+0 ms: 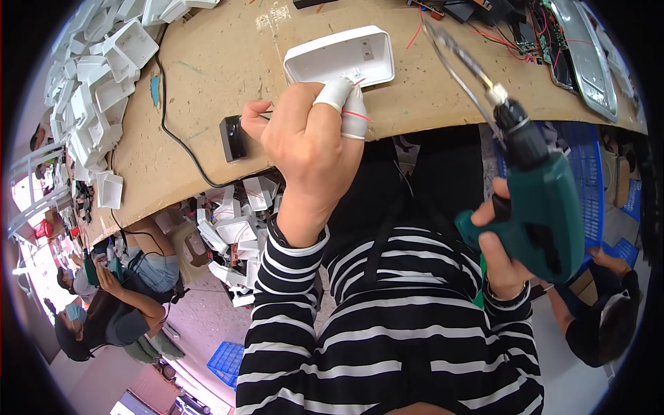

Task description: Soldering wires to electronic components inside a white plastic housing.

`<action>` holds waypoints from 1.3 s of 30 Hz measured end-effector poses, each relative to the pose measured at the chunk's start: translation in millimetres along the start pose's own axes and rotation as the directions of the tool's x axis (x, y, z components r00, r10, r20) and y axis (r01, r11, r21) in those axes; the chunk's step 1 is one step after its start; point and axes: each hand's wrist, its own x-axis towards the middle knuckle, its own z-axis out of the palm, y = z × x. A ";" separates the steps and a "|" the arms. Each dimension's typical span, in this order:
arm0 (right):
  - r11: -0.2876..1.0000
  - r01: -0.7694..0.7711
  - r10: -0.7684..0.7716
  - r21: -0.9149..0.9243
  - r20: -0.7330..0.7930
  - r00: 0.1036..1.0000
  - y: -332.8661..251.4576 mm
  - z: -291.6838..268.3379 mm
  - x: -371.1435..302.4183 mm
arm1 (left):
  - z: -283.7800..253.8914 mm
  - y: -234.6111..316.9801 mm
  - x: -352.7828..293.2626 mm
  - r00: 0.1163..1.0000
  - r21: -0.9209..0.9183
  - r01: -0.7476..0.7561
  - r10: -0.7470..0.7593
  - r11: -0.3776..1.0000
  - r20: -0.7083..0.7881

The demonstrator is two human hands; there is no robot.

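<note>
From my seat I look down on a brown tabletop (221, 62). At its far left I see a heap of white housings (100, 79), tumbled over one another, and below it a seated co-worker (128, 315) in a dark top. A black cable (166, 131) curves down beside the heap to the tabletop's near edge, and more white shells (238, 232) lie in a pile below that edge. A small black box (233, 138) stands near the edge, just left of the left hand (304, 149). That hand is bent over, its thumb and index finger in white covers (333, 93) and drawn close together at the near rim of an open white case (339, 59), which lies on the tabletop. A red wire (356, 115) shows at these fingers; I cannot tell whether they pinch it or the rim. Right of the striped top (408, 318), the right hand (505, 266) has its fingers wrapped around the grip of a green power drill (553, 200), whose long bit (485, 77) points up and left above the tabletop. Beyond it lie wired circuit boards (526, 41) and a pale panel (588, 55). A blue crate (591, 173) stands below the edge, with another worker (605, 318) lower down at far right.
</note>
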 end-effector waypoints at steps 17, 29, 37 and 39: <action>0.976 -0.081 0.095 0.203 -0.061 0.994 6.1 12.0 -8.7 | 0.2 -4.5 -7.5 0.999 -0.117 0.050 -0.050 0.992 0.007; 0.975 -0.074 0.090 0.210 -0.068 0.994 9.2 15.5 -15.7 | -20.9 -10.4 -6.7 0.999 -0.100 0.008 -0.005 0.995 0.033; 0.969 -0.102 0.121 0.223 -0.073 0.990 2.7 14.7 -16.6 | -12.0 1.1 7.7 1.000 -0.081 0.009 -0.009 0.997 0.000; 0.974 -0.091 0.107 0.207 -0.066 0.992 2.5 14.2 -17.8 | -7.8 2.7 10.6 1.000 0.049 0.023 -0.024 0.999 0.018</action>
